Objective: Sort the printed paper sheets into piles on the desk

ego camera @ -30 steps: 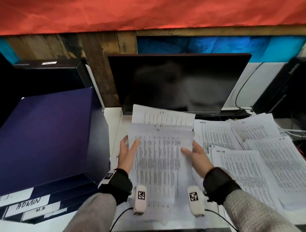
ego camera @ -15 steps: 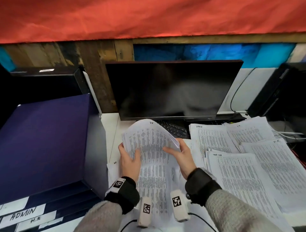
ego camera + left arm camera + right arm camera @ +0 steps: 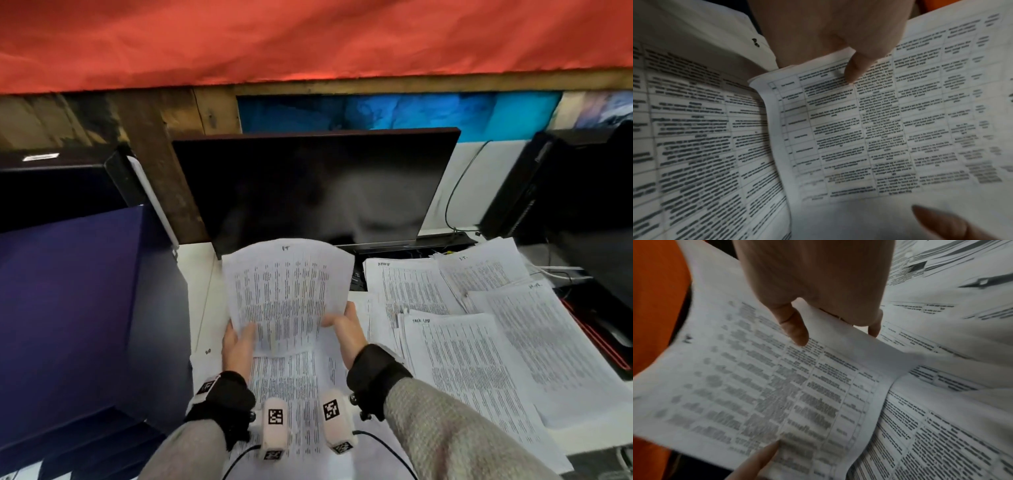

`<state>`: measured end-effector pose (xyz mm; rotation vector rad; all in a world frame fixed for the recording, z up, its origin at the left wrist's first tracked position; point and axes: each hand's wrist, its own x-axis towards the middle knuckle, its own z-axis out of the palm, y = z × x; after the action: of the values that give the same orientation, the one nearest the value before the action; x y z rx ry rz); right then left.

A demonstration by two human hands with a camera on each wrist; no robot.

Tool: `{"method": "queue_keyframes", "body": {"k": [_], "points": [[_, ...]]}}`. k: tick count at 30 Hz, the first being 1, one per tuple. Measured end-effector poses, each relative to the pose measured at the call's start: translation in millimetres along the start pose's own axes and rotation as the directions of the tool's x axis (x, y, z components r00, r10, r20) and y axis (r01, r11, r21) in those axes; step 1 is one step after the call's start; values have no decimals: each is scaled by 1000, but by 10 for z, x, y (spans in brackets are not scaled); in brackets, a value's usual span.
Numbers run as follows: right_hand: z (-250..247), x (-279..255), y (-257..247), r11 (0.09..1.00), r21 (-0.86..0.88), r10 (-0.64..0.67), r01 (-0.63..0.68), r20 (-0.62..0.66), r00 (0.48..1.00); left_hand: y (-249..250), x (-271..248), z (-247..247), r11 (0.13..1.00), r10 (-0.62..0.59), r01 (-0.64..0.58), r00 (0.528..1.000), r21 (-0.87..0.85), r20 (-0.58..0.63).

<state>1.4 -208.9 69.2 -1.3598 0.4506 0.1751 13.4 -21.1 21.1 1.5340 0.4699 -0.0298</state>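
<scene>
The left hand [image 3: 238, 343] and right hand [image 3: 346, 331] hold one printed sheet [image 3: 287, 291] raised above the desk [image 3: 197, 270], in front of the dark monitor [image 3: 318, 185]. Each hand pinches a lower corner: thumb on the printed face, fingers behind. The wrist views confirm this, the left thumb [image 3: 857, 68] and right thumb [image 3: 795, 326] each pressing on the text.

Orientation of the sheet: long axis runs away from the person, toward the monitor. The top edge, hand-marked "IT", points at the monitor and curls forward; the bottom edge is nearest the person. The printed face is turned up toward the head camera.

Directly below the held sheet lies a stack [image 3: 294, 394] of printed sheets, between the two wrists, with its long axis running the same way.

To the right, further piles [image 3: 479, 342] cover the desk, overlapping one another; several carry handwritten headings at the top edge. Their long axes run roughly away from the person, slightly fanned.

To the left stands a dark blue box [image 3: 68, 308], just beside the stack. A red cloth [image 3: 308, 37] hangs above the monitor
</scene>
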Motion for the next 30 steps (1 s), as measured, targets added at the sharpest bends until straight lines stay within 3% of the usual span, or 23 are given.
{"method": "queue_keyframes", "body": {"k": [3, 6, 8, 10, 12, 14, 16, 19, 23, 26, 30], "points": [[-152, 47, -16, 999, 19, 27, -27, 17, 1000, 128, -76, 7, 1000, 28, -28, 1000, -2, 9], [-375, 69, -82, 999, -48, 20, -16, 79, 997, 311, -214, 146, 961, 185, -202, 977, 189, 103], [-635, 104, -159, 993, -114, -23, 36, 110, 994, 404, -283, 303, 854, 300, -351, 935, 384, 189], [-1017, 190, -259, 962, -251, -87, 109, 97, 992, 494, -357, 490, 673, 419, -473, 877, 569, 235], [-1502, 342, -353, 869, -482, -111, 111, 30, 993, 566, -423, 695, 530, 528, -567, 802, 630, 279], [-2033, 513, -431, 715, -696, -135, 63, -49, 990, 614, -480, 914, 473, 557, -603, 770, 643, 312], [-2523, 661, -517, 555, -832, -121, -10, -92, 988, 648, -529, 1148, 494, 551, -595, 778, 633, 301], [-3077, 847, -616, 366, -927, -66, -87, -118, 991, 660, -584, 1508, 599, 518, -570, 812, 563, 271], [-3528, 1099, -619, 108, -988, 30, -112, -110, 994, 610, -685, 1929, 774, 343, -453, 887, 443, 309], [-3708, 1261, -543, 24, -998, 76, -51, -49, 996, 523, -788, 2147, 849, 246, -355, 921, 393, 301], [-3772, 1346, -511, -5, -1000, 143, -4, -4, 990, 314, -821, 2297, 899, 155, -239, 957, 367, 245]]}}
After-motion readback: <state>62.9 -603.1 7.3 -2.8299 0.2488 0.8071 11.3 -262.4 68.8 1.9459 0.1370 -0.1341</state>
